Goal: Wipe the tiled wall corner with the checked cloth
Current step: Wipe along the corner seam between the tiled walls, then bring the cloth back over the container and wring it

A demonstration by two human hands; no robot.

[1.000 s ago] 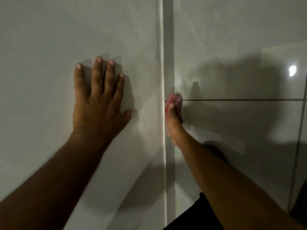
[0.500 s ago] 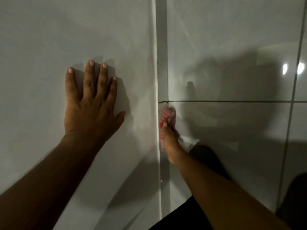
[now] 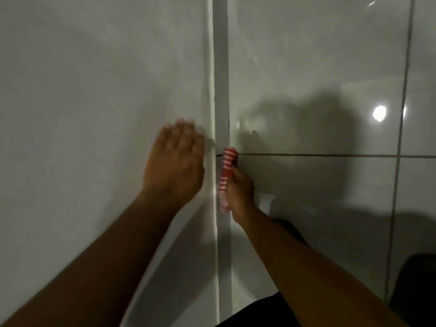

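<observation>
Head view: wiping under way, mid-stroke along the narrow pale vertical corner strip between the plain matte grey wall on the left and the glossy grey tiled wall on the right. Right hand closing around the red-and-white checked cloth, bunched into a long roll and pressing against the strip just beside the horizontal grout line. Left hand lying spread and flat, holding nothing, apparently bracing on the matte wall just beside the strip (fingertips blurred, so actual contact hard to confirm). Dim light, glare spot reflecting on the tile.

Probably calling next for running the cloth along the strip, keeping firm pressure into the seam, and re-bunching the cloth if slipping from the fingers.
</observation>
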